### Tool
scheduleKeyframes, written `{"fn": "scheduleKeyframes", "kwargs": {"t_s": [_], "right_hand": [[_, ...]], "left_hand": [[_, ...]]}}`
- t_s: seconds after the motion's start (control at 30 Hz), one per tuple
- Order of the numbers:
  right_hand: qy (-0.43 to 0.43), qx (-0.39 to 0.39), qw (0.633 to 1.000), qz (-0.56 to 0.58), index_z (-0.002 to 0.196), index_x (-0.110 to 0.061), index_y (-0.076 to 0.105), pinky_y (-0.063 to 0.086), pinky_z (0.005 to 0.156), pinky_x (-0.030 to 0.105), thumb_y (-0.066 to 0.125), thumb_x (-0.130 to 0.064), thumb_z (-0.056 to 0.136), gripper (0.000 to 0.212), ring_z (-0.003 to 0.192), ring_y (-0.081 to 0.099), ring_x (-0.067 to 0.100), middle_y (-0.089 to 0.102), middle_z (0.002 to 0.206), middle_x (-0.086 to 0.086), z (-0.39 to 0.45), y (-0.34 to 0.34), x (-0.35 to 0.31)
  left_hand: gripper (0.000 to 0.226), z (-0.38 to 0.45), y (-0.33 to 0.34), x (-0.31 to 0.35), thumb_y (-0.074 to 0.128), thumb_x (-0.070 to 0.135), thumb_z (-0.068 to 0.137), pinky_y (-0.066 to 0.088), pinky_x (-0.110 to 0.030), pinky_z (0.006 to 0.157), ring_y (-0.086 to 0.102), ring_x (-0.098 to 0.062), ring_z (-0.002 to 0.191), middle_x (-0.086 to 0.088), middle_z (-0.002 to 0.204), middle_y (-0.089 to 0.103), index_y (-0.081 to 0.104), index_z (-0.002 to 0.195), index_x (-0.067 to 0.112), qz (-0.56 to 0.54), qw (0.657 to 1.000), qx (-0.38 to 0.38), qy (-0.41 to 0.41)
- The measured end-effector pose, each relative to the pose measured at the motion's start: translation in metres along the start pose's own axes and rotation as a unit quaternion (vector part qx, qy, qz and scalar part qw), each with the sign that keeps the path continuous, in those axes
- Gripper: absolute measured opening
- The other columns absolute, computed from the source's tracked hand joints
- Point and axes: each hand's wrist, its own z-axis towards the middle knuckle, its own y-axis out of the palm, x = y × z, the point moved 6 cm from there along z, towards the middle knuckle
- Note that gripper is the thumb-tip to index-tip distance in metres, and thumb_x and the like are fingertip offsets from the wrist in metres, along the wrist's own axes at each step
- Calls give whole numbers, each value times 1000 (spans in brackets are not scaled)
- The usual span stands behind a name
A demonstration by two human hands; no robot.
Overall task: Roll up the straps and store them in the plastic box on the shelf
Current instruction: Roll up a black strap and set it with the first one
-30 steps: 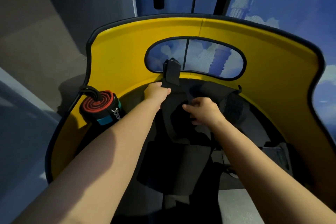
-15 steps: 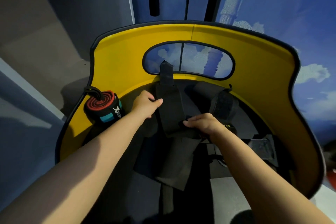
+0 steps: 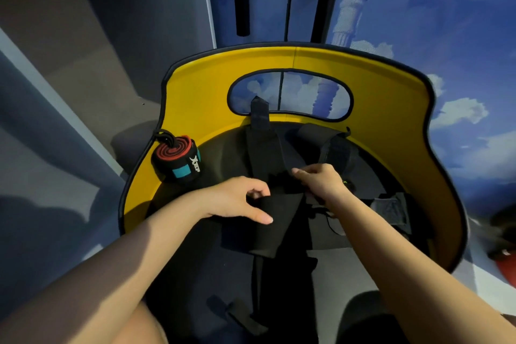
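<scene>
Straps: one rolled (image 3: 176, 160), one black (image 3: 268, 148) in two hands (image 3: 237, 200).

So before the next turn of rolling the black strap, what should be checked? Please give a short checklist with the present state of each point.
1. Left hand grips the black strap: ok, thumb and fingers curl round its folded edge.
2. Right hand pinches the same strap: ok.
3. Far end of the strap free to pull in: cannot tell; it lies up against the yellow rim.
4. Rolled strap clear of the hands: ok, it stands apart at the left.
5. Second black strap not tangled in: cannot tell.
6. Plastic box within reach: cannot tell, not in view.
</scene>
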Motion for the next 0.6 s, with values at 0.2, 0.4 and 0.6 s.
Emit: {"fn": "scheduleKeyframes", "kwargs": {"t_s": [0.2, 0.4, 0.6], "right_hand": [[-29, -15, 999, -8, 88, -10, 59, 53, 49, 24, 51, -53, 89, 44, 54, 67, 18, 68, 63, 9, -52, -15, -19], [85, -161, 967, 176, 120, -4, 37, 58, 49, 36, 58, -24, 92, 41, 55, 69, 31, 65, 85, 28, -79, 5, -9], [52, -160, 964, 206, 107, -6, 46, 57, 46, 29, 46, 7, 92, 19, 41, 64, 20, 58, 78, 17, -78, 15, 0]], "left_hand": [[22, -14, -8, 48, 78, 34, 70, 48, -29, 75, 56, -9, 79, 10, 81, 59, 60, 81, 28, 105, 988, 107, 46], [49, -27, 10, 84, 65, 43, 82, 42, -34, 90, 52, -23, 116, 3, 127, 55, 51, 127, 28, 410, 897, 165, 10], [40, -47, 22, 77, 58, 56, 82, 37, -32, 93, 54, -22, 109, 4, 116, 61, 55, 113, 31, 409, 903, 132, -3]]}}
